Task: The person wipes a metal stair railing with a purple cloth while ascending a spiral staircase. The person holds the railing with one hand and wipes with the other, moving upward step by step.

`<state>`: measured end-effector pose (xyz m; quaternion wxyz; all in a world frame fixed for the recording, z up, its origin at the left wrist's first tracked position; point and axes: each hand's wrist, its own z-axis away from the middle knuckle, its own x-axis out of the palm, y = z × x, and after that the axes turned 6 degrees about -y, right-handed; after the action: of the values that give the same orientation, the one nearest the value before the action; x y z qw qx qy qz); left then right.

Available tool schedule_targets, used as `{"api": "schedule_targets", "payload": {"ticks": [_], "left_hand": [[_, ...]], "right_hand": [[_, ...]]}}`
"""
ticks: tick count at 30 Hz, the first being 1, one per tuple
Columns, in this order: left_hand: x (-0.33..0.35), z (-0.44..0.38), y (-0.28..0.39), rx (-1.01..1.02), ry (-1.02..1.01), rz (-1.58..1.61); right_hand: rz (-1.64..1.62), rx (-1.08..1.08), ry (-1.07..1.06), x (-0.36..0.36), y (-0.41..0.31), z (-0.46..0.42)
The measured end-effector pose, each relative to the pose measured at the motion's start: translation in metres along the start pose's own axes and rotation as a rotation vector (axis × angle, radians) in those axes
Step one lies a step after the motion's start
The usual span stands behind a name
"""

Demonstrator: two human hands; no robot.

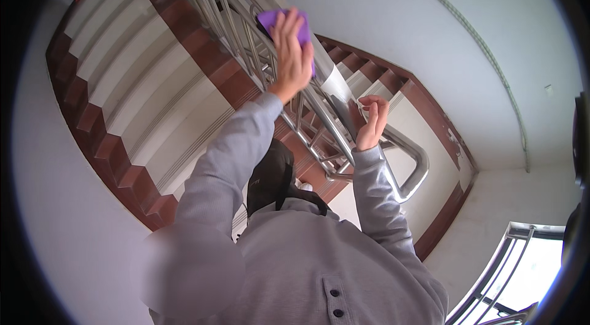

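Note:
A purple cloth [302,32] lies against the wide stainless-steel handrail [335,83]. My left hand [292,55] is spread over it from above, fingers pointing up the rail, and presses it to the metal. Farther down the same rail, my right hand [374,122] has its fingers bent and holds nothing. Whether it touches the rail I cannot tell. Below it the rail meets a bent steel tube [417,163] that forms the end loop of the railing.
Pale stairs [152,99] with dark red edging rise on the left. More steps [362,78] show beyond the railing's steel bars [230,16]. A corrugated conduit [484,43] runs along the white wall. A barred window [516,269] is at lower right.

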<state>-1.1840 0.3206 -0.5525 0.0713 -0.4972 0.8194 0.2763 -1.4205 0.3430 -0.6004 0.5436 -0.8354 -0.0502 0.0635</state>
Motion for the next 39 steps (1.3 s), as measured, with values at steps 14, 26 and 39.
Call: {"api": "schedule_targets", "payload": {"ticks": [14,26,39], "left_hand": [[0.024,0.003,0.067,0.431,-0.836,-0.410],[-0.001,-0.007,-0.010,-0.010,0.129,0.015],[0.018,0.037,0.038,-0.816,0.473,0.881]], "right_hand": [[-0.172,0.018,0.087,-0.013,0.009,0.006],[0.050,-0.258,-0.130,-0.005,-0.056,-0.056],[0.168,-0.465,-0.463,0.086,-0.040,-0.088]]}}
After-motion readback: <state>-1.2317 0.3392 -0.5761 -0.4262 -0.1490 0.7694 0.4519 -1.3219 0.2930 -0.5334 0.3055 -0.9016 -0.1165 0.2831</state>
